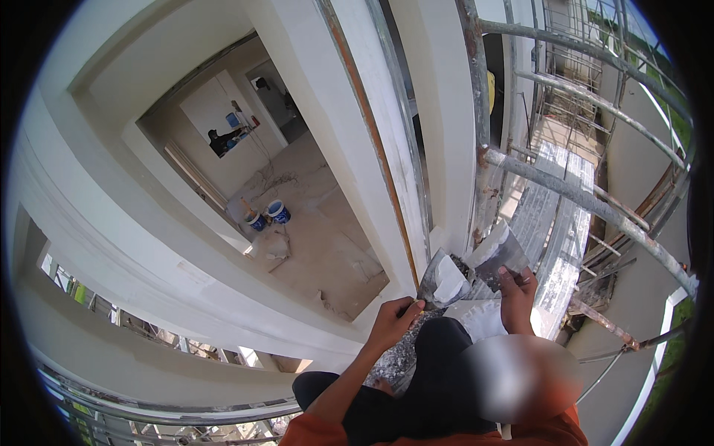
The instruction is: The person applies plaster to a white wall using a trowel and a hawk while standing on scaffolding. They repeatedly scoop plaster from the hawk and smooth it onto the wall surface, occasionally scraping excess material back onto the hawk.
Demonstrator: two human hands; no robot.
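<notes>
My left hand (396, 321) pinches a putty knife (429, 288) whose blade carries a thick lump of white putty (450, 279). Closed around a second, wider putty knife (503, 256), my right hand (518, 297) is just to the right, its thumb lying along the metal blade. The two blades sit close together, nearly touching; I cannot tell whether they meet. Under them is a white bag or container (478, 320), partly hidden by my right hand and knee. My dark-clad knees are bent below, above a speckled, putty-spattered board (394, 360).
A pale wall frame (320, 89) with a wide opening stands at my left. Inside lie a dusty floor (316, 245) and two blue-and-white buckets (278, 211). Scaffold pipes (573, 192) cross at my right, over metal planks (547, 189). A railing (171, 412) curves along the lower left.
</notes>
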